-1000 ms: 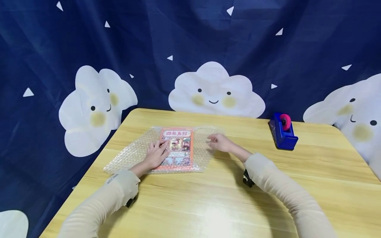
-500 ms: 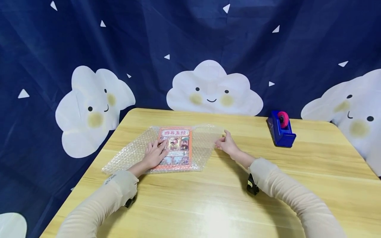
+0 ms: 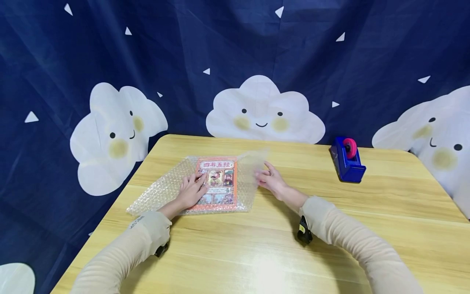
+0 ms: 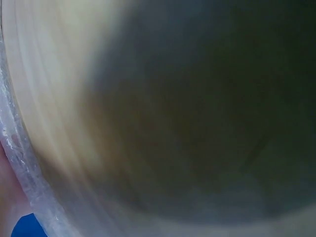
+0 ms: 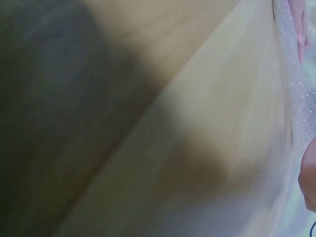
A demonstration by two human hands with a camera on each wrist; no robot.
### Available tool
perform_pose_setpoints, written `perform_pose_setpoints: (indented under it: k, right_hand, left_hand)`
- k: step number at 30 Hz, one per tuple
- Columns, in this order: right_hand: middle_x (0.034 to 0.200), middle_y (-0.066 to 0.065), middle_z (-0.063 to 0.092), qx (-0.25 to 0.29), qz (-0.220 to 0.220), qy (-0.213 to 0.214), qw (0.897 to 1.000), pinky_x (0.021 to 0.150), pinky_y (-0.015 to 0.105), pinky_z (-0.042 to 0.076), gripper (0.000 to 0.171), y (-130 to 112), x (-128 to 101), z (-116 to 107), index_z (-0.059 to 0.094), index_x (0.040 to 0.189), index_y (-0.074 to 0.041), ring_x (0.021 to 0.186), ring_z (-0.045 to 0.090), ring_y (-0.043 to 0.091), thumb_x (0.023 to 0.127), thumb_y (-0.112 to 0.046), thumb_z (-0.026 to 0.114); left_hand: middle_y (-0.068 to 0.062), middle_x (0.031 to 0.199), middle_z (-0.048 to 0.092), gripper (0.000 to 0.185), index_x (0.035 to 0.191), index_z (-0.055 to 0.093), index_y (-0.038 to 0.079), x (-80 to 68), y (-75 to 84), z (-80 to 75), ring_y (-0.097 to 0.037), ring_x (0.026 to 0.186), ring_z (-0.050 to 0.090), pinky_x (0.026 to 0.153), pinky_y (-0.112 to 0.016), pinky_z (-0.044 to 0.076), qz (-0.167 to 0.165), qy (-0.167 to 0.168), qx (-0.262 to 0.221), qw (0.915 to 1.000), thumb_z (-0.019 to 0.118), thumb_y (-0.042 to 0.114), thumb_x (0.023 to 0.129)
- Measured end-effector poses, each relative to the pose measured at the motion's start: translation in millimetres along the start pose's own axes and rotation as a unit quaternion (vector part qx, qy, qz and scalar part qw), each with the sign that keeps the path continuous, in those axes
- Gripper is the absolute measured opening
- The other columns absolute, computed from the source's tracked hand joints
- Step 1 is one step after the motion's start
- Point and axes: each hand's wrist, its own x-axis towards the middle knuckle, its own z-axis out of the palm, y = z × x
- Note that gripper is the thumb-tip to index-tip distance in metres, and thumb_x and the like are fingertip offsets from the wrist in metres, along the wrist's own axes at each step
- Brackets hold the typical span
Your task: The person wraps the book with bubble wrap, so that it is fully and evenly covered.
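In the head view a book [image 3: 225, 190] with an orange border and comic-style pictures lies on a clear sheet of bubble wrap [image 3: 156, 194]. The sheet spreads out to both sides of it, and along the near edge some wrap seems to overlap the cover. My left hand [image 3: 191, 191] rests on the book's left part with fingers extended. At the sheet's right side my right hand [image 3: 273, 182] pinches the edge of the wrap, whose far right corner is raised off the table. Both wrist views show mostly dark, blurred tabletop, with the bubble wrap [image 5: 302, 94] at the border.
A blue tape dispenser [image 3: 346, 163] with a pink roll stands at the back right of the wooden table [image 3: 235, 253]. Behind the table hangs a dark blue curtain [image 3: 176, 41] printed with clouds.
My right hand moved right along the wrap to its edge, then came back a little left, and the far right corner of the sheet rose. My left hand stayed on the book.
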Motion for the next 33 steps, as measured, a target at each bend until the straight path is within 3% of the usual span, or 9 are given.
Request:
perform_pose_setpoints:
  k: [4, 9, 12, 16, 20, 25, 30, 33]
  right_hand:
    - [0.133, 0.023, 0.035, 0.004, -0.022, -0.028, 0.999, 0.103, 0.042, 0.034, 0.067, -2, -1, 5, 0.008, 0.148, -0.011, 0.109, 0.048, 0.026, 0.093, -0.001, 0.045]
    - [0.129, 0.017, 0.036, -0.003, -0.033, -0.048, 0.998, 0.098, 0.034, 0.039, 0.062, -5, 4, 15, 0.017, 0.146, -0.009, 0.098, 0.048, 0.014, 0.091, 0.0, 0.045]
    - [0.131, 0.019, 0.039, -0.028, -0.037, -0.04, 0.998, 0.095, 0.031, 0.041, 0.06, -6, 8, 24, 0.025, 0.144, -0.007, 0.101, 0.047, 0.016, 0.089, 0.0, 0.046]
    - [0.132, 0.02, 0.043, -0.068, -0.042, -0.033, 0.996, 0.097, 0.037, 0.038, 0.052, -5, 13, 35, 0.035, 0.14, -0.007, 0.109, 0.047, 0.023, 0.089, -0.005, 0.048]
    - [0.139, 0.015, 0.04, -0.094, -0.046, -0.054, 0.993, 0.102, 0.043, 0.033, 0.047, -2, 16, 44, 0.038, 0.137, -0.006, 0.122, 0.042, 0.03, 0.091, -0.009, 0.048]
    - [0.141, 0.015, 0.037, -0.12, -0.037, -0.077, 0.989, 0.104, 0.044, 0.031, 0.044, 2, 17, 53, 0.043, 0.134, -0.004, 0.125, 0.039, 0.032, 0.09, -0.007, 0.049]
    - [0.143, 0.012, 0.036, -0.182, -0.028, -0.082, 0.98, 0.106, 0.048, 0.025, 0.041, 5, 23, 58, 0.05, 0.13, -0.007, 0.129, 0.035, 0.032, 0.089, -0.008, 0.052]
    - [0.135, 0.013, 0.045, -0.236, -0.039, -0.102, 0.966, 0.104, 0.047, 0.03, 0.036, 8, 25, 58, 0.055, 0.125, -0.007, 0.122, 0.042, 0.031, 0.089, -0.013, 0.054]
  left_hand:
    - [-0.017, 0.139, 0.032, 0.054, 0.144, 0.028, 0.01, -0.3, 1.3, -0.5, -0.038, 0.111, 0.027, 0.086, -0.049, 0.026, 0.0, 0.001, 0.0, 1.0, 0.04, 0.033, 0.096]
    - [-0.016, 0.14, 0.031, 0.054, 0.143, 0.028, 0.01, -1.0, 1.7, -2.1, -0.038, 0.112, 0.026, 0.087, -0.05, 0.026, -0.001, 0.001, -0.001, 1.0, 0.04, 0.034, 0.097]
    - [-0.015, 0.14, 0.03, 0.054, 0.143, 0.028, 0.01, -0.7, 1.8, -2.4, -0.038, 0.113, 0.026, 0.087, -0.05, 0.025, -0.001, -0.001, -0.003, 1.0, 0.039, 0.034, 0.097]
    - [-0.015, 0.141, 0.03, 0.054, 0.144, 0.028, 0.01, -0.8, 2.1, -2.0, -0.038, 0.113, 0.025, 0.088, -0.05, 0.025, 0.001, -0.003, -0.003, 1.0, 0.039, 0.035, 0.097]
    - [-0.015, 0.141, 0.03, 0.054, 0.144, 0.027, 0.01, -1.3, 1.5, -0.3, -0.036, 0.111, 0.026, 0.086, -0.049, 0.026, -0.002, -0.005, 0.0, 1.0, 0.038, 0.036, 0.097]
    - [-0.015, 0.14, 0.031, 0.054, 0.144, 0.027, 0.01, -1.5, 1.6, 1.2, -0.035, 0.107, 0.027, 0.084, -0.046, 0.026, -0.005, -0.002, 0.004, 1.0, 0.038, 0.035, 0.097]
    - [-0.015, 0.14, 0.032, 0.054, 0.143, 0.028, 0.01, -0.8, 1.7, 1.4, -0.034, 0.106, 0.028, 0.085, -0.046, 0.026, -0.004, 0.001, 0.005, 1.0, 0.04, 0.035, 0.096]
    - [-0.014, 0.14, 0.032, 0.054, 0.143, 0.028, 0.011, -0.5, 1.7, 0.7, -0.034, 0.106, 0.027, 0.083, -0.046, 0.026, -0.004, 0.0, 0.002, 1.0, 0.039, 0.035, 0.097]
